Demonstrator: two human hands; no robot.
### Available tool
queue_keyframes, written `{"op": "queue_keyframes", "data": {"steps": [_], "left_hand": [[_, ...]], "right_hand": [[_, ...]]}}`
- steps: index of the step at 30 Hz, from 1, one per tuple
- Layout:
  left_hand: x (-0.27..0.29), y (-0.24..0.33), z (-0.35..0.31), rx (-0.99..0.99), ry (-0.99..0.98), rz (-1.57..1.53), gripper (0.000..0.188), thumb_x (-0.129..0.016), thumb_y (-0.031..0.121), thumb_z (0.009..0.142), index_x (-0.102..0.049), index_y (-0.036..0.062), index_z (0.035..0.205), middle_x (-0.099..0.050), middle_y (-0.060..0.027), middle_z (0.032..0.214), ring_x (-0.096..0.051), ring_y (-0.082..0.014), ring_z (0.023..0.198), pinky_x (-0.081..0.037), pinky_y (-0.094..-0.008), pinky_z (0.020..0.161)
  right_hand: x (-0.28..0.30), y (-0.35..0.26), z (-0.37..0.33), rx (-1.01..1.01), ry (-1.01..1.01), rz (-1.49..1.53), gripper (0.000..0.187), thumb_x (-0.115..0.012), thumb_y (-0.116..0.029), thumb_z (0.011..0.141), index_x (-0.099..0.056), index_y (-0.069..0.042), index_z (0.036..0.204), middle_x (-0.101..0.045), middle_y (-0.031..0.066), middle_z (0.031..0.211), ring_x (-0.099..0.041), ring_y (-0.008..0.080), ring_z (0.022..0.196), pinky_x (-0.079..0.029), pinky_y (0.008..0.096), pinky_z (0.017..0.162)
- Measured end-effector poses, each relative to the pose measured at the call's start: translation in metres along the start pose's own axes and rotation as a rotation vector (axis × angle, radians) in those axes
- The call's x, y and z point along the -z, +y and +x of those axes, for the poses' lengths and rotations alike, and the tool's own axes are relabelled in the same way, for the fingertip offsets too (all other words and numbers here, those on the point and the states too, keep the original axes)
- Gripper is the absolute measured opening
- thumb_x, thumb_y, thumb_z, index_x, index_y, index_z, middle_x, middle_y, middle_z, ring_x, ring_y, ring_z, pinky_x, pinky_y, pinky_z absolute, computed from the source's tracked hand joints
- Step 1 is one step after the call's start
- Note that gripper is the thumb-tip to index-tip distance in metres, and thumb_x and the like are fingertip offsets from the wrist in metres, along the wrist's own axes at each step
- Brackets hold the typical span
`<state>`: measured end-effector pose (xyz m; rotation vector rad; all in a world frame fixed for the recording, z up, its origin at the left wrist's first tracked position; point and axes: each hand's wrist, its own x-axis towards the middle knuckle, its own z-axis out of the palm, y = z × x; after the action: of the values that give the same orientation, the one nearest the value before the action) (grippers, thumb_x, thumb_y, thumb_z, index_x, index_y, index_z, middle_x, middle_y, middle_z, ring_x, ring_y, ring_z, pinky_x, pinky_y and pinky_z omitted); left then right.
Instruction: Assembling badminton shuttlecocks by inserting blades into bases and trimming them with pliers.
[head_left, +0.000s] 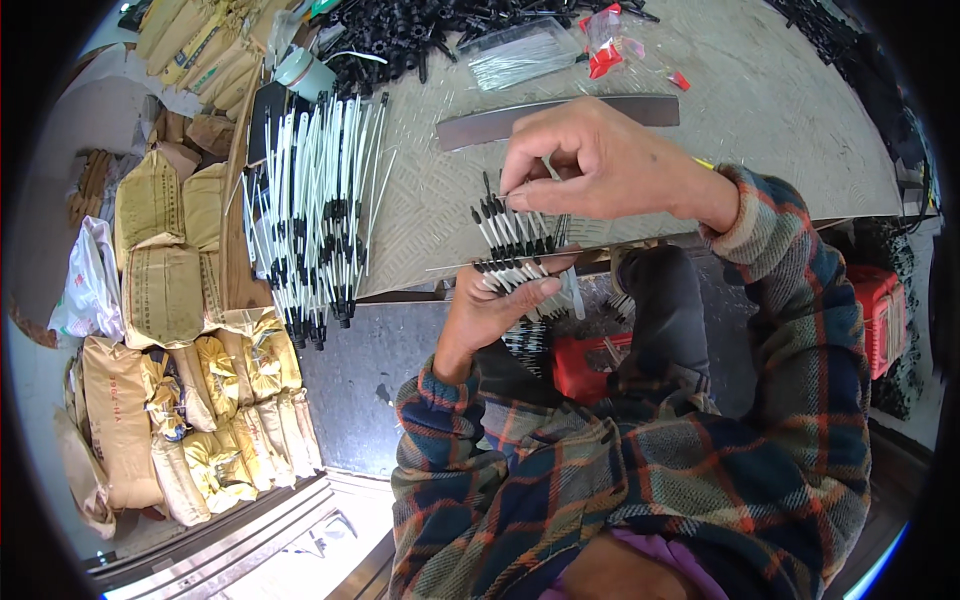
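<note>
Rods (512,232), slim, white, black-tipped, clutched by left hand (487,315), right hand (592,165) at tips (477,214), grasp unclear

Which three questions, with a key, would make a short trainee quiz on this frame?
1. Which hand holds the row of black-and-white pieces from below?
2. True or false: the long metal strip rests on the table.
3. The clear tray of pale sticks is: (a) under the table; (b) on the table, beyond the right hand; (c) on the floor.

Key: 1 the left hand; 2 true; 3 b.
</note>
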<state>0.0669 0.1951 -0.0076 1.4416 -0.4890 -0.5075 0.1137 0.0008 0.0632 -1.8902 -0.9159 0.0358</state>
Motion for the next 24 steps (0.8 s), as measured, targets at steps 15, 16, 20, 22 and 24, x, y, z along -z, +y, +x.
{"op": "queue_keyframes", "data": {"steps": [15,16,20,22,24], "left_hand": [[0.006,-0.001,-0.002,-0.024,-0.039,-0.013,0.024,-0.064,0.002,0.077,-0.062,-0.0021,0.101,-0.064,-0.0109,0.100,-0.058,-0.0158,0.093,-0.046,-0.0291,0.082],[0.006,-0.002,-0.003,-0.034,-0.047,-0.003,0.023,-0.063,0.001,0.078,-0.064,0.0005,0.101,-0.064,-0.0073,0.100,-0.057,-0.0107,0.091,-0.046,-0.0261,0.079],[0.009,-0.004,0.000,-0.061,-0.111,0.003,0.023,-0.064,0.002,0.078,-0.064,0.0006,0.101,-0.064,-0.0075,0.100,-0.057,-0.0106,0.091,-0.046,-0.0259,0.079],[0.009,-0.003,0.000,-0.029,-0.112,-0.021,0.023,-0.064,0.002,0.077,-0.064,0.0007,0.101,-0.064,-0.0078,0.101,-0.057,-0.0108,0.091,-0.046,-0.0259,0.079],[0.010,-0.001,0.000,-0.039,-0.126,0.023,0.024,-0.064,0.004,0.077,-0.063,-0.0004,0.101,-0.063,-0.0110,0.103,-0.057,-0.0156,0.095,-0.045,-0.0296,0.083]], "right_hand": [[-0.002,-0.008,0.008,-0.027,-0.022,-0.052,0.013,-0.068,-0.012,0.073,-0.061,-0.003,0.078,-0.053,0.0005,0.068,-0.041,0.0052,0.050,-0.031,0.0212,0.042],[-0.002,-0.006,0.008,0.017,-0.030,-0.053,0.013,-0.069,-0.012,0.073,-0.061,-0.003,0.079,-0.053,0.0009,0.068,-0.042,0.0060,0.051,-0.032,0.0217,0.043],[-0.005,0.009,0.010,0.220,-0.005,-0.020,0.013,-0.069,-0.012,0.072,-0.061,-0.003,0.078,-0.052,0.0021,0.068,-0.045,0.0093,0.053,-0.037,0.0243,0.046],[-0.004,0.004,0.010,0.190,-0.018,-0.018,0.013,-0.069,-0.012,0.072,-0.061,-0.003,0.078,-0.052,0.0024,0.068,-0.046,0.0103,0.054,-0.038,0.0248,0.047],[-0.005,0.001,0.010,0.160,-0.029,-0.018,0.013,-0.069,-0.011,0.072,-0.061,-0.003,0.077,-0.052,0.0027,0.068,-0.047,0.0112,0.055,-0.039,0.0254,0.049]]}}
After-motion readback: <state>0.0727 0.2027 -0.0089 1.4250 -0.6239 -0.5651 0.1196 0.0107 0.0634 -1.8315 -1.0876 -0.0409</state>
